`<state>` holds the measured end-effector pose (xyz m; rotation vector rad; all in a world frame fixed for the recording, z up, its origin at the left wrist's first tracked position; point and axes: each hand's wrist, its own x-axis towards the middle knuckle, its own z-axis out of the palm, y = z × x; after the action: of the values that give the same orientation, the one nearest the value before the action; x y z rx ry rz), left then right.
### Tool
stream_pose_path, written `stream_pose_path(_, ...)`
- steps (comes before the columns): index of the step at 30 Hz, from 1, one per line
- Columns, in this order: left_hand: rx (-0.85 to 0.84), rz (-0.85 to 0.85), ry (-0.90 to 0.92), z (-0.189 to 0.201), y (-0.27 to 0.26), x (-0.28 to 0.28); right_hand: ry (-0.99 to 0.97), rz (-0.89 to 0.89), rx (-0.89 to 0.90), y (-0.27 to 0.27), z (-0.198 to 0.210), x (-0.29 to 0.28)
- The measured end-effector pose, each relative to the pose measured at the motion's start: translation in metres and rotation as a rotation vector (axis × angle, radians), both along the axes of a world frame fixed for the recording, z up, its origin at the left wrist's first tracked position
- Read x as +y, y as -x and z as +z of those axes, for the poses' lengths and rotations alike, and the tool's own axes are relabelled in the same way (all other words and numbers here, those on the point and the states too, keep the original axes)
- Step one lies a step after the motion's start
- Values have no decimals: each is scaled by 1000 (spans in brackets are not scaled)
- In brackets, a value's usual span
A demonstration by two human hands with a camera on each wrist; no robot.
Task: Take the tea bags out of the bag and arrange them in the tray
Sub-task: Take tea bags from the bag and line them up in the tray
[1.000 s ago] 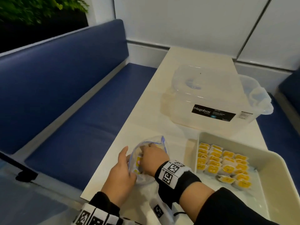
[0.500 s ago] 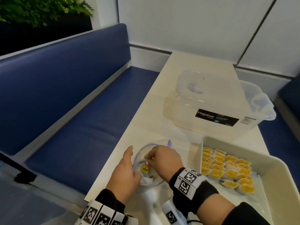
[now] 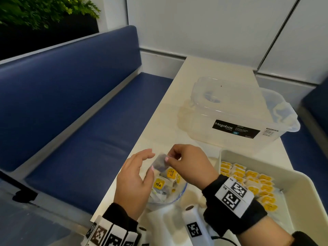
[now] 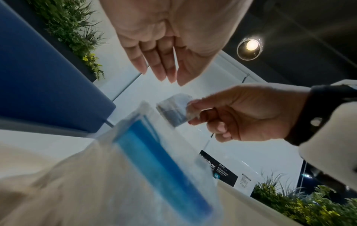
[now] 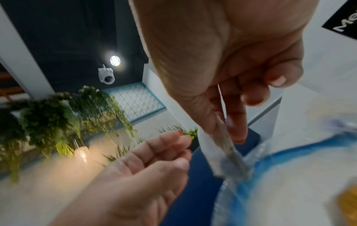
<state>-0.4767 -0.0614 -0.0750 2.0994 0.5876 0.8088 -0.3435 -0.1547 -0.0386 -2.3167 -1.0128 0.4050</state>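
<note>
My right hand (image 3: 184, 160) pinches a grey tea bag (image 3: 159, 163) by its edge, lifted just above the clear zip bag (image 3: 170, 196). The same tea bag (image 4: 174, 110) hangs from thumb and forefinger in the left wrist view, and it shows edge-on (image 5: 228, 151) in the right wrist view. Inside the zip bag lie more tea bags with yellow tags (image 3: 158, 183). My left hand (image 3: 134, 176) hovers beside the bag with fingers relaxed and holds nothing. The white tray (image 3: 305, 190) at the right holds several rows of yellow-tagged tea bags (image 3: 248, 178).
A clear lidded Megabox storage box (image 3: 230, 110) stands on the white table (image 3: 200, 71) behind the tray. A blue bench (image 3: 79, 112) runs along the table's left edge. White wall panels close off the far end.
My right hand has come up out of the zip bag with a grey tea bag. My left hand has let go of the bag's rim and spread its fingers.
</note>
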Motion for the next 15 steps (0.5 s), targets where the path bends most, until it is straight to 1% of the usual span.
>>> stream_pose_path(3,26,-85,59,4,-1,-6,-56,-28,67,3,11,4)
stream_pose_path(6,70,-147,166,5,-3,-11,-119,-57,266,8,18,7)
stream_pose_path(9,48,-155,222,6,-6,-13,-164,-28,466,11,24,7)
stream_pose_path(11,3,-141,316,4,-7,-13,-202,-36,530,8,24,6)
stream_pose_path(12,-28,-127,387,2,-8,-12,-205,-62,519,6,21,5)
stream_pose_path(13,-51,-111,460,0,-7,-10,-185,-86,466,3,17,5)
stream_pose_path(14,-63,-92,527,-1,-8,-9,-119,-89,364,-1,12,4)
stream_pose_path(15,-70,-77,588,-2,-8,-8,-3,-55,234,-4,7,4)
